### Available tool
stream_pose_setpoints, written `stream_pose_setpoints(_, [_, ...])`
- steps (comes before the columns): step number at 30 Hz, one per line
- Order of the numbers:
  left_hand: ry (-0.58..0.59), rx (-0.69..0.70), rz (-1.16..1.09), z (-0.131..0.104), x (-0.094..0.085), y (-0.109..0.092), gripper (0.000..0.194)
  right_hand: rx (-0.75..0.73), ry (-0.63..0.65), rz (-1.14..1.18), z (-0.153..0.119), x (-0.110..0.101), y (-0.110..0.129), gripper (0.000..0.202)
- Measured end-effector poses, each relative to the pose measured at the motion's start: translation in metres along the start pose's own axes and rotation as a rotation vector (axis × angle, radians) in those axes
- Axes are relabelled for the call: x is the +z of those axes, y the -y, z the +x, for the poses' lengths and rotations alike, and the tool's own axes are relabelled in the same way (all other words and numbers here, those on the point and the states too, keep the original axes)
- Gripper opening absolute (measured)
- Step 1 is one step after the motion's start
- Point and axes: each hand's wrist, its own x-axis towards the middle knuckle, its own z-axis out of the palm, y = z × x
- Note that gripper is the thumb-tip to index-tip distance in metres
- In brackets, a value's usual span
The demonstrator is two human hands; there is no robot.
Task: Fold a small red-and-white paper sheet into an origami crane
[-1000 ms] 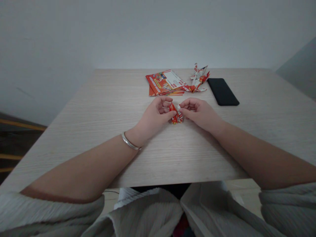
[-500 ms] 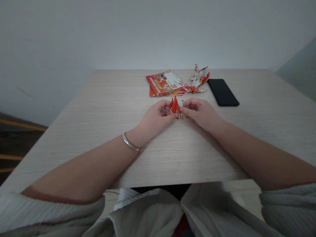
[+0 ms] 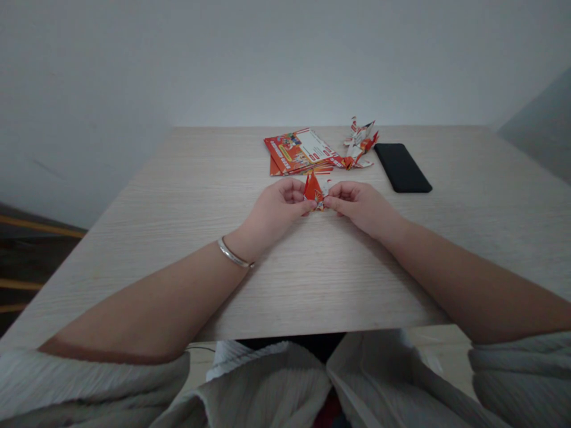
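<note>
Between my hands is a small piece of folded paper [image 3: 314, 189], orange-red with white printed parts and pointed tips standing up. My left hand [image 3: 282, 204] pinches its left side, thumb in front and fingers behind. At its right lower side, my right hand [image 3: 357, 202] grips it between thumb and curled fingers. The paper is held just above the table, and its lower and rear folds are partly hidden by my fingers.
Beyond my hands lies a stack of printed red and white leaflets [image 3: 298, 150]. Several folded paper figures [image 3: 359, 142] sit to its right, partly overlapping it. A black phone [image 3: 402, 167] rests farther right on the pale wooden table [image 3: 200, 178]. A wall stands behind.
Both hands have shifted slightly; the folded paper has moved a little left and turned, showing more of its orange face. The leaflets, figures and phone stay put.
</note>
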Motion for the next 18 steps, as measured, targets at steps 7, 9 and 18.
stream_pose_setpoints(7, [0.053,0.019,0.069,-0.0001,-0.0011,0.0016,0.02,0.024,-0.039,0.104,0.0013,0.0017,-0.0011,0.021])
stream_pose_setpoints(9, [0.069,0.034,0.06,0.0,-0.0009,0.0024,0.022,0.026,-0.035,0.135,0.0015,0.002,-0.001,0.023])
stream_pose_setpoints(18, [0.107,0.078,0.038,-0.0024,0.001,0.0,0.024,-0.026,-0.016,0.14,-0.0006,0.0032,-0.0005,0.024])
